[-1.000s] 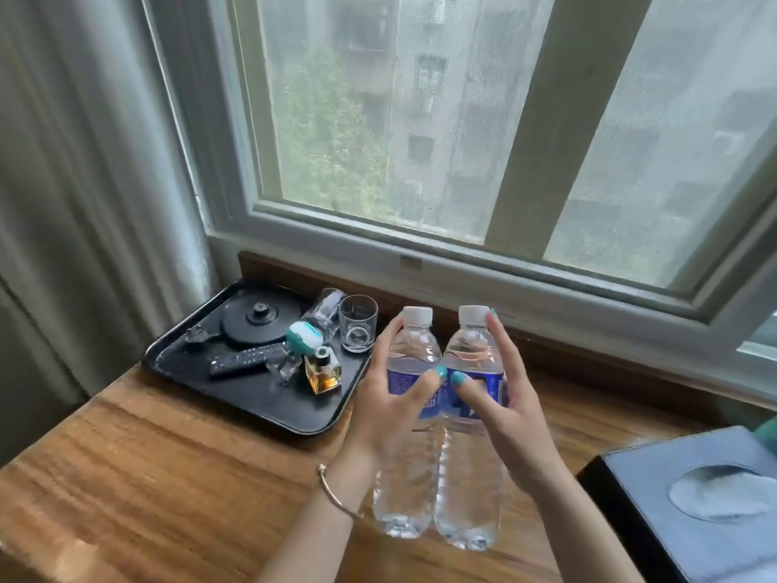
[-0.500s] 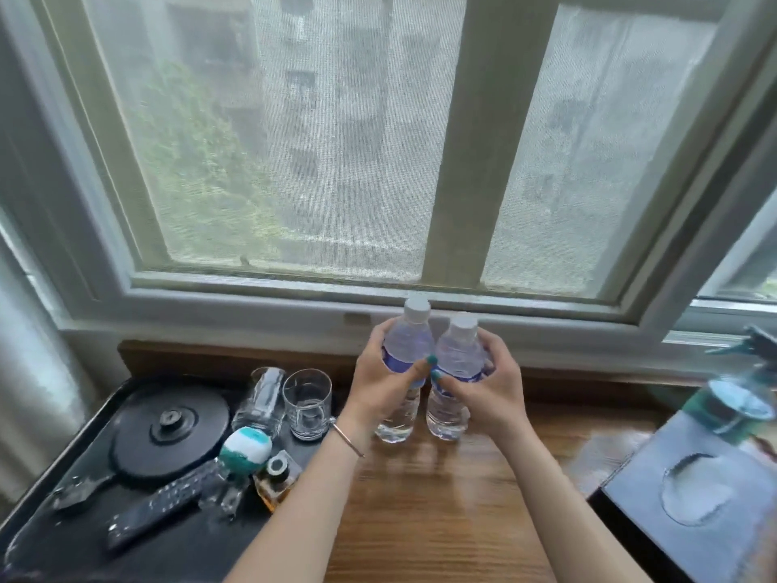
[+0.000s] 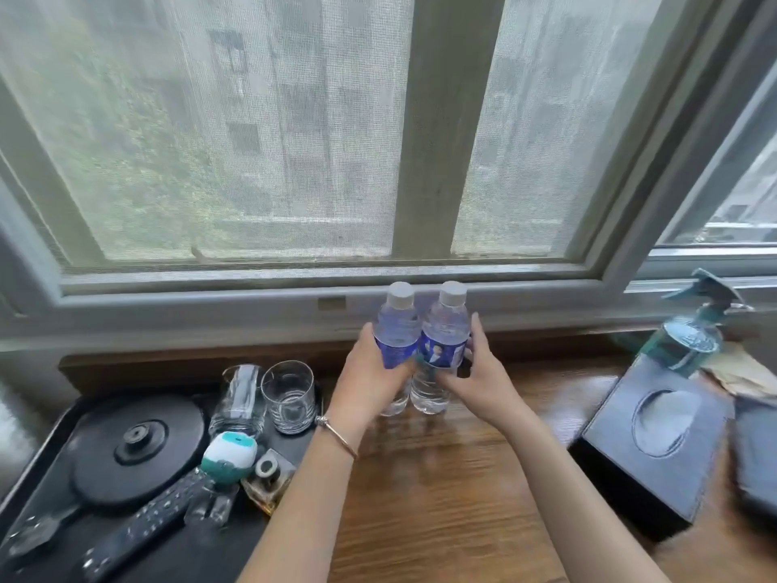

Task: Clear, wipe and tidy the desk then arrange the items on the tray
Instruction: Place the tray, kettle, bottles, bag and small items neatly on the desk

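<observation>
Two water bottles stand upright, touching, on the wooden counter (image 3: 441, 490) at its far edge by the window. The left hand (image 3: 370, 380) wraps its fingers around the left bottle (image 3: 397, 330); the right hand (image 3: 483, 380) holds the right bottle (image 3: 445, 330). The black tray (image 3: 50, 439) lies left, holding glasses and a remote.

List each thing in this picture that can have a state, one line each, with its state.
Left bottle: upright, capped, held by left hand.
Right bottle: upright, capped, held by right hand, touching the left bottle.
Short glass: upright, empty, on tray.
Tall glass: on tray, empty.
Remote: lying flat on tray.
Spray bottle: upright.
Tissue box: tissue showing in its opening.
</observation>
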Tool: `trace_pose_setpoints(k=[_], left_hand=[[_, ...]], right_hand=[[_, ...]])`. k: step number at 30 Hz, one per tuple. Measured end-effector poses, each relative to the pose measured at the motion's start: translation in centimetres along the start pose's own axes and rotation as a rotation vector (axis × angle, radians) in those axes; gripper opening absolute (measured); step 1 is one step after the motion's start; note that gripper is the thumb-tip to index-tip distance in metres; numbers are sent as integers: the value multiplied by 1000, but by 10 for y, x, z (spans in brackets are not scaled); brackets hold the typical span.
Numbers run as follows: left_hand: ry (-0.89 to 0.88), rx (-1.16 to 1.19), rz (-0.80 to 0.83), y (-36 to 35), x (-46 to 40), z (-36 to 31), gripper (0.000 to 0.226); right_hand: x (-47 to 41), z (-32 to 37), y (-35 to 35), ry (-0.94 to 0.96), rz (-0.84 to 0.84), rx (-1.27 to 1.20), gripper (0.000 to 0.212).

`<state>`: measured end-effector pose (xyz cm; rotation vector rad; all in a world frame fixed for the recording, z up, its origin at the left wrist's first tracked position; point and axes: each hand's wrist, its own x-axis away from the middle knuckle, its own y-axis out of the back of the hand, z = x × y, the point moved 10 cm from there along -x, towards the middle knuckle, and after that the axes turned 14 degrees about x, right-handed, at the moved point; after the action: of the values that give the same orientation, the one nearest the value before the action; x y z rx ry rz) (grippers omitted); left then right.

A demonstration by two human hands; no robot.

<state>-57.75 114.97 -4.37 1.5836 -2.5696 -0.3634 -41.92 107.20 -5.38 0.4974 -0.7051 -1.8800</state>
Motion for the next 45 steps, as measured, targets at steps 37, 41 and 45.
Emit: trace_pose_setpoints(k=[37, 41, 45], left_hand=[[-181, -767, 1608, -587, 489, -68, 68], [-131, -851, 1578, -634, 490, -65, 63], [-133, -911, 1602, -691, 481, -72, 67]], right_hand=[[647, -353, 257, -1261, 1, 109, 72], [658, -397, 287, -1249, 41, 82, 75], [655, -437, 316, -1222, 65, 16, 74]])
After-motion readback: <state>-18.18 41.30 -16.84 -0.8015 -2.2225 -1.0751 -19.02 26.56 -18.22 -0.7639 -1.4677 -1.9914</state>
